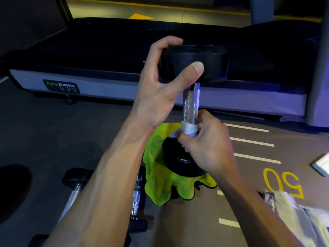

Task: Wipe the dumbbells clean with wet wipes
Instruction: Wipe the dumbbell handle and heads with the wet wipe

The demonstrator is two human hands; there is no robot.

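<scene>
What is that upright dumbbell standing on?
The dumbbell stands on end on a yellow-green cloth spread on the floor. The lower weight covers the cloth's middle, so whatever lies beneath that part cannot be seen.

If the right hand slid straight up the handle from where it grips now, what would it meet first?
The right hand holds a wipe round the low end of the upright dumbbell's handle. Sliding up, it would first meet the top head, which the left hand grips.
</scene>
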